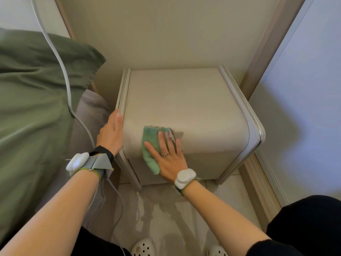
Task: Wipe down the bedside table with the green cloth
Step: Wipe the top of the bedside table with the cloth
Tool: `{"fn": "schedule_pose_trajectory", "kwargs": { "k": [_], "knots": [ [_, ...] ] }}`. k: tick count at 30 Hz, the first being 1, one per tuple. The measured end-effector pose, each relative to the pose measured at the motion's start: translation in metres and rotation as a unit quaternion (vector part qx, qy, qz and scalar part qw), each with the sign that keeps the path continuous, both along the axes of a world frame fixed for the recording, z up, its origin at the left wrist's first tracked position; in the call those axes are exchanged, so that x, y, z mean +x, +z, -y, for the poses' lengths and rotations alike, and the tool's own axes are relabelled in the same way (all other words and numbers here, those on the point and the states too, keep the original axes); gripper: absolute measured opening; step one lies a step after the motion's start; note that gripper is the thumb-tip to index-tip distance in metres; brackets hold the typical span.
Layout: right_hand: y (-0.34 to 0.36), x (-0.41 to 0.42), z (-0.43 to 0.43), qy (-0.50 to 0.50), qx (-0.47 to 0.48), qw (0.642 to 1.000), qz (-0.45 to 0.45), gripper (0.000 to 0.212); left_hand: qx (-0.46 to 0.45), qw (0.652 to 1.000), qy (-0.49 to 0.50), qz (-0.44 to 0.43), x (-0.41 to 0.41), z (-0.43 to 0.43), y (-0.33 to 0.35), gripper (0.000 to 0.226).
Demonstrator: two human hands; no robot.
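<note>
The bedside table [184, 100] is a cream box with rounded edges, standing against the wall in the middle of the view. A green cloth [150, 143] lies on its top near the front edge and hangs a little over the front. My right hand [168, 157] presses flat on the cloth with fingers spread, covering its right part. My left hand [111, 133] rests against the table's left front edge, fingers along the side trim.
A bed with a green cover [35, 100] and a grey sheet lies to the left, with a white cable [64, 71] running over it. A pale wardrobe panel [304, 89] stands to the right. Tiled floor and white clogs [144, 247] are below.
</note>
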State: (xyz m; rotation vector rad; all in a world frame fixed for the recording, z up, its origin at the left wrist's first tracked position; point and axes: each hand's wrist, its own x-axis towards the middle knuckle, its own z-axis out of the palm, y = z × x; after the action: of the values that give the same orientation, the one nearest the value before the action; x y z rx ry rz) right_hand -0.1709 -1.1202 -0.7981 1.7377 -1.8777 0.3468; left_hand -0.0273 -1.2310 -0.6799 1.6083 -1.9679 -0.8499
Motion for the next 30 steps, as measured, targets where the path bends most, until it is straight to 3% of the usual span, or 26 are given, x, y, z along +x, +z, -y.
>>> {"fn": "schedule_pose_trajectory", "kwargs": {
  "k": [3, 7, 10, 13, 16, 18, 22, 25, 28, 30],
  "knots": [
    [-0.004, -0.055, -0.024, -0.043, -0.018, 0.999, -0.005, 0.081, 0.000, 1.000, -0.001, -0.006, 0.001, 0.000, 0.001, 0.055],
    [0.004, -0.054, -0.037, -0.182, -0.063, 0.972, 0.137, 0.079, -0.012, 1.000, 0.004, 0.003, -0.002, -0.002, 0.003, 0.054],
    [0.017, 0.005, 0.002, -0.114, -0.032, 0.983, 0.142, 0.071, -0.012, 1.000, 0.001, 0.001, -0.002, -0.001, 0.002, 0.053],
    [0.021, 0.055, 0.029, -0.017, -0.002, 0.997, 0.073, 0.060, -0.005, 1.000, -0.003, -0.009, 0.000, 0.002, 0.000, 0.054],
    [0.015, 0.040, 0.028, 0.048, -0.018, 0.999, -0.007, 0.056, 0.000, 1.000, -0.007, -0.017, 0.002, 0.005, -0.001, 0.055],
    [0.011, 0.008, 0.014, 0.023, -0.024, 0.999, -0.013, 0.066, -0.001, 1.000, -0.006, -0.015, 0.002, 0.005, -0.002, 0.055],
    [0.014, 0.010, 0.005, -0.118, -0.070, 0.983, 0.121, 0.071, -0.008, 1.000, -0.004, -0.018, 0.001, 0.006, -0.004, 0.054],
    [0.009, 0.059, 0.025, -0.059, -0.031, 0.990, 0.125, 0.072, -0.003, 0.999, 0.001, -0.032, 0.002, 0.007, -0.005, 0.054],
    [-0.006, 0.081, 0.028, 0.022, -0.012, 0.998, 0.054, 0.062, 0.005, 0.999, -0.001, -0.048, 0.004, 0.006, -0.006, 0.054],
    [-0.016, 0.051, 0.020, 0.073, -0.014, 0.997, -0.018, 0.049, 0.011, 0.999, -0.005, -0.049, 0.004, 0.005, -0.006, 0.055]
  ]
}}
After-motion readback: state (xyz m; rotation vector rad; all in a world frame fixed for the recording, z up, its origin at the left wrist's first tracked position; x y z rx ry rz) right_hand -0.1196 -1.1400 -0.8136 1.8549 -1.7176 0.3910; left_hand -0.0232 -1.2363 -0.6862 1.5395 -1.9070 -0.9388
